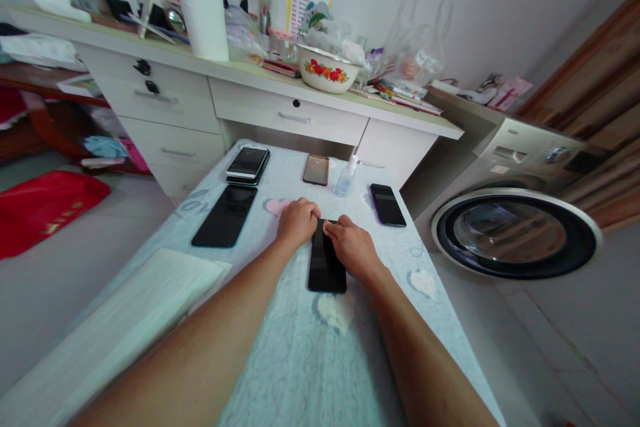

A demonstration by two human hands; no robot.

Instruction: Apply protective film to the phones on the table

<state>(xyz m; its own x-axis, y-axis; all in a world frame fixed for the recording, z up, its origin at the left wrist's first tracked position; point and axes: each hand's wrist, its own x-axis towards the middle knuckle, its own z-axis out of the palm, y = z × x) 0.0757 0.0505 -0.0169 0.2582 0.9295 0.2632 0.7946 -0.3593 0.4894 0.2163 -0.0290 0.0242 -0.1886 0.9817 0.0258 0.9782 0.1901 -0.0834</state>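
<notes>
A black smartphone [327, 270] lies face up on the cloth-covered table in front of me. At its upper left corner my left hand [299, 221] is closed, fingers curled against the edge as if steadying it. My right hand [354, 245] rests over the upper right part of the screen, with its fingers pressed together on the glass; whatever they may hold is too small to make out. Beyond the hands are a brownish phone case [316, 169] and a clear spray bottle [346, 177].
A large dark phone [225, 217] and a stack of phones [248, 165] lie to the left, a purple-edged phone [388, 205] to the right. A whitish flat slab [125, 327] covers the near left. Drawers [295, 113] stand behind, a washing machine [500, 213] at right.
</notes>
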